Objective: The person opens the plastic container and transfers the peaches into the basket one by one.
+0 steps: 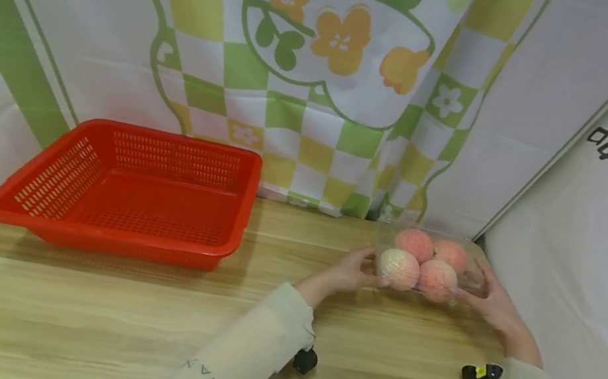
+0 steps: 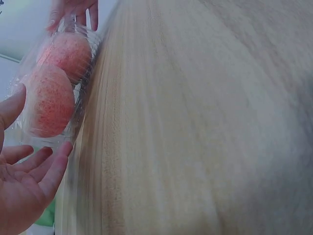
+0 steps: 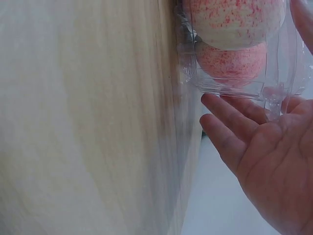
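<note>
A clear plastic clamshell box (image 1: 470, 281) holds several round pink-and-cream peaches (image 1: 438, 281) and sits at the back right of the table. My left hand (image 1: 352, 270) grips its left end, thumb toward the front and fingers around the side. At the opposite end my right hand (image 1: 493, 303) holds the box between thumb and fingers. Close up in the left wrist view, two peaches (image 2: 49, 100) show through the plastic, beside the left fingers (image 2: 51, 171). The right wrist view shows the right fingers (image 3: 230, 120) against the box's end wall.
A red plastic basket (image 1: 115, 235) with slotted walls stands on the left of the wooden table (image 1: 78, 313). A patterned curtain (image 1: 304, 116) hangs behind, and a white cloth wall (image 1: 587, 264) rises close by on the right. Small black cameras (image 1: 305, 360) are worn at the wrists.
</note>
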`<control>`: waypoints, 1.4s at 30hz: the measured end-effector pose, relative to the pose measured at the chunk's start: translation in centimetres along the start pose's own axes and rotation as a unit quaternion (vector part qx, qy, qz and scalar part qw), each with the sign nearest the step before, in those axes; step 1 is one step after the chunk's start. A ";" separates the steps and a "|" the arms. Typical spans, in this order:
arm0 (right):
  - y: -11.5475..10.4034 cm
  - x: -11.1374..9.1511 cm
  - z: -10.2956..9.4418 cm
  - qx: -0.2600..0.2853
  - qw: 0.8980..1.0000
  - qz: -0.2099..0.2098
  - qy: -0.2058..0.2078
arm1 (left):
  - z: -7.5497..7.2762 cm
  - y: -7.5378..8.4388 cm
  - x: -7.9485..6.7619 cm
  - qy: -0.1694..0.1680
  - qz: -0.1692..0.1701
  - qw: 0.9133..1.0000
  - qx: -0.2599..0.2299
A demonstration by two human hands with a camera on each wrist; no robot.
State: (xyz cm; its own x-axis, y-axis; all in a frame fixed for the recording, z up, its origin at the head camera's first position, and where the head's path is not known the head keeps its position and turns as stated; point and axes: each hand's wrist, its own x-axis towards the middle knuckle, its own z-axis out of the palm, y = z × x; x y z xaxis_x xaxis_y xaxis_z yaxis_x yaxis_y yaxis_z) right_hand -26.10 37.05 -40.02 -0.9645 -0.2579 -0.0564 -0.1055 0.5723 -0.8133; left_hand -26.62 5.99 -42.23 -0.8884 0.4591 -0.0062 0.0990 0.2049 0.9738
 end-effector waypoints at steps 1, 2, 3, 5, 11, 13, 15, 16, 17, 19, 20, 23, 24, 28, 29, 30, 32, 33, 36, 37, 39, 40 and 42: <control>0.0 0.0 0.0 0.003 1.000 0.000 0.001 | 0.0 0.0 0.0 0.001 0.000 1.000 -0.001; 0.0 -0.1 0.1 0.003 1.000 0.000 0.003 | 0.0 0.0 0.0 0.001 0.001 1.000 -0.001; 0.0 -0.1 0.1 0.008 1.000 0.001 0.004 | 0.1 0.0 -0.1 0.003 0.001 1.000 0.000; 0.0 -0.2 0.2 0.017 1.000 0.004 0.006 | 0.1 0.0 -0.1 0.004 0.005 1.000 0.003; -0.3 -0.3 0.7 0.041 0.999 0.006 0.018 | -0.3 -0.3 0.0 0.008 0.025 1.000 0.015; -0.5 -0.3 1.0 0.048 0.999 0.006 0.022 | -0.6 -0.2 -0.1 0.004 0.030 0.999 0.028; -0.7 -0.3 1.2 0.053 0.998 0.005 0.026 | -0.9 -0.1 -0.1 0.002 0.033 0.999 0.042; -0.8 -0.3 1.3 0.054 0.998 0.003 0.029 | -1.1 -0.1 -0.2 0.002 0.032 0.998 0.048; -1.0 -0.3 1.4 0.053 0.998 0.001 0.031 | -1.3 0.0 -0.3 0.002 0.031 0.998 0.050; -1.3 -0.3 1.5 0.046 0.998 -0.004 0.036 | -1.7 0.2 -0.4 0.004 0.027 0.998 0.052; -1.5 -0.3 1.6 0.041 0.998 -0.004 0.038 | -1.9 0.3 -0.5 0.007 0.025 0.998 0.050; -2.3 -0.2 1.8 0.039 0.999 -0.007 0.038 | -2.4 0.6 -0.9 0.013 0.023 0.999 0.033; -2.6 -0.1 1.9 0.042 0.998 -0.008 0.037 | -2.6 0.6 -1.0 0.015 0.023 0.999 0.027; -3.8 0.1 2.4 0.063 0.997 -0.018 0.034 | -3.5 0.7 -1.7 0.019 0.031 0.999 0.016; -4.1 0.3 2.6 0.065 0.997 -0.021 0.035 | -3.9 0.6 -1.9 0.021 0.033 0.999 0.015; -4.4 0.4 2.8 0.062 0.997 -0.025 0.037 | -4.2 0.6 -2.2 0.024 0.034 0.999 0.016; -5.0 0.7 3.3 0.064 0.997 -0.034 0.038 | -4.9 0.7 -2.8 0.029 0.040 0.999 0.022; -5.3 0.9 3.7 0.070 0.996 -0.039 0.038 | -5.2 0.7 -3.1 0.032 0.039 0.998 0.023; -6.2 1.3 4.5 0.081 0.995 -0.055 0.036 | -6.3 0.8 -4.0 0.045 0.042 0.998 0.032; -6.5 1.5 4.8 0.087 0.994 -0.060 0.034 | -6.5 0.8 -4.2 0.050 0.043 0.997 0.033; -6.9 1.7 5.3 0.092 0.993 -0.061 0.032 | -7.0 0.7 -4.7 0.058 0.045 0.997 0.030; -7.0 1.7 5.5 0.088 0.994 -0.060 0.032 | -7.2 0.7 -5.0 0.060 0.050 0.996 0.030; -7.4 1.8 6.0 0.085 0.994 -0.060 0.030 | -7.6 0.5 -5.5 0.064 0.052 0.996 0.027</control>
State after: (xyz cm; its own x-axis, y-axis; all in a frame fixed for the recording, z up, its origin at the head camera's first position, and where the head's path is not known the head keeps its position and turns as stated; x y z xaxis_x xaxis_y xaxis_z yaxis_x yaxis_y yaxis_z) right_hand -25.63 27.67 -37.58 -0.9608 -0.2664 0.0768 -0.1825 0.3992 -0.8985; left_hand -25.08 -3.05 -39.93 -0.9218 0.3662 0.1268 0.2142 0.2090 0.9542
